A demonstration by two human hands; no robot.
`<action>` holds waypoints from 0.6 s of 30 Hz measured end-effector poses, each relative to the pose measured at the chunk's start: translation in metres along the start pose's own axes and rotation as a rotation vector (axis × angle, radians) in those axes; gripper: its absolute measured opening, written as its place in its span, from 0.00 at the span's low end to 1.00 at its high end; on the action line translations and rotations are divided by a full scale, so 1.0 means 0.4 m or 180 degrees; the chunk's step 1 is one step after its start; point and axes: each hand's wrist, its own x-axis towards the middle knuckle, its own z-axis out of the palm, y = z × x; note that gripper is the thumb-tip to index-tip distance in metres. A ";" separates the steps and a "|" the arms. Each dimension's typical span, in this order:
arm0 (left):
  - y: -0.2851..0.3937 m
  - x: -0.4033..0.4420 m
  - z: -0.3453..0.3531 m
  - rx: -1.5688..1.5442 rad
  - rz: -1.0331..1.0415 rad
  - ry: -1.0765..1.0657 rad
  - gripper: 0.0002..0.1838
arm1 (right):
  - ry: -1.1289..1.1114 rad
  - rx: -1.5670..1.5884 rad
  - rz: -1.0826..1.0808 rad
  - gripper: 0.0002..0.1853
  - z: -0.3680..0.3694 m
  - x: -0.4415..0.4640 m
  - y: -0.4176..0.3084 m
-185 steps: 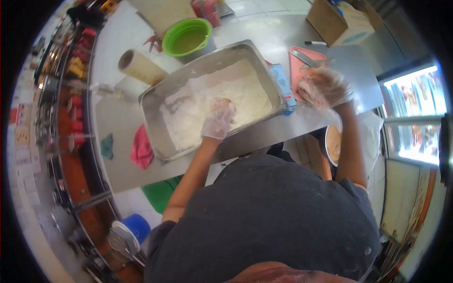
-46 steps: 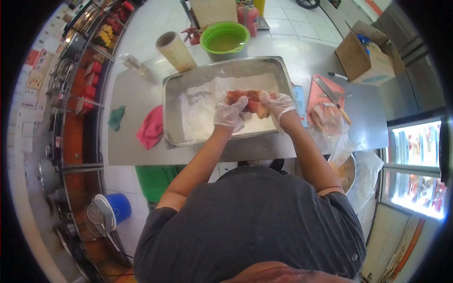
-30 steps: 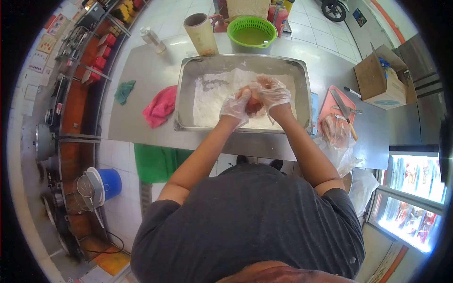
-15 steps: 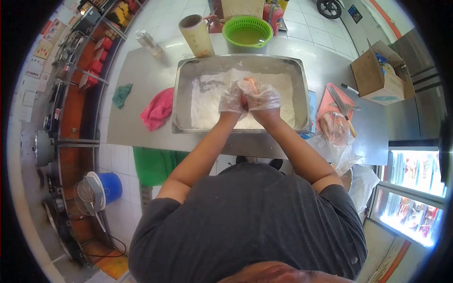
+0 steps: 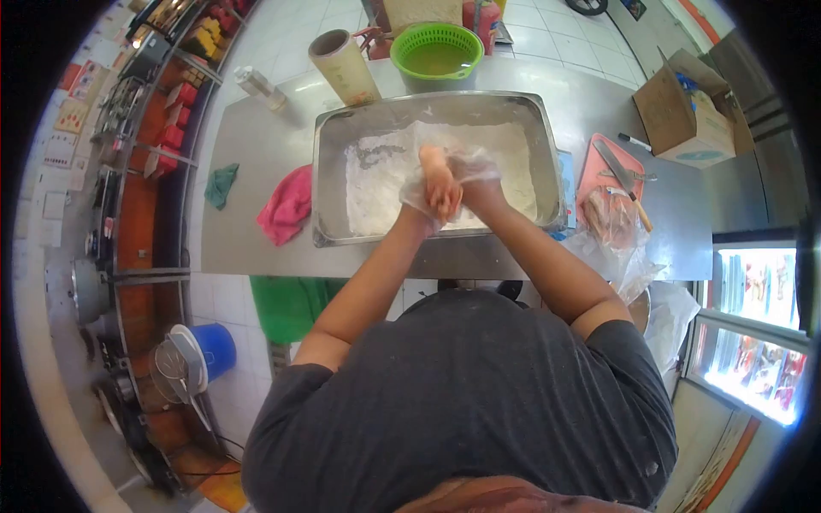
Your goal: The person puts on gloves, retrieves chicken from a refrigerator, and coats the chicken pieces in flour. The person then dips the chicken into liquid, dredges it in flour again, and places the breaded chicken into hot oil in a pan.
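Note:
A large steel tray [image 5: 329, 184] holds a bed of white flour [image 5: 509, 162]. Above the flour, a pinkish raw chicken piece [image 5: 439, 178] is between my hands, its long side running toward me. My left hand [image 5: 416, 193], in a clear plastic glove, is closed around its left and lower side. On the other side my right hand [image 5: 473, 168], also in a clear glove, grips against the piece; the glove and blur partly hide its fingers.
Behind the tray stand a tall cylinder [image 5: 346, 70] and a green basket [image 5: 437, 56]. A pink cloth [image 5: 286, 205] lies left. To the right are a pink board [image 5: 592, 171], a knife [image 5: 617, 171], bagged meat [image 5: 610, 215] and a cardboard box [image 5: 697, 120].
The chicken piece has turned and come nearer to me, so more of it shows between my hands. My hands have shifted with it, and the view has moved slightly.

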 end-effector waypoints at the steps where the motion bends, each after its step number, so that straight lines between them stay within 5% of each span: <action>1: -0.019 0.002 0.023 0.0081 0.0020 -0.0200 0.26 | 0.0025 0.0140 -0.0137 0.18 0.010 -0.003 0.030; 2: -0.034 0.002 0.043 0.0154 0.0030 -0.0395 0.29 | 0.0048 0.0281 -0.0264 0.18 0.021 -0.009 0.058; 7: -0.033 0.070 0.083 0.0612 0.0274 0.1538 0.28 | 0.0464 0.2074 0.0668 0.15 0.049 -0.011 0.146; 8: -0.028 0.048 0.102 0.0916 0.0264 0.1573 0.28 | 0.0315 0.2533 0.1484 0.17 0.017 -0.016 0.129; 11: -0.031 0.064 0.011 0.0774 0.0650 0.1186 0.23 | -0.0118 0.3003 0.2248 0.23 -0.049 -0.024 0.092; 13: -0.041 0.071 -0.008 0.0799 0.0752 0.1397 0.21 | -0.1142 0.1893 0.2543 0.24 -0.068 -0.013 0.068; 18: -0.056 0.070 -0.026 0.0976 0.1116 0.1087 0.19 | -0.0430 0.2776 0.2543 0.29 -0.008 -0.064 0.058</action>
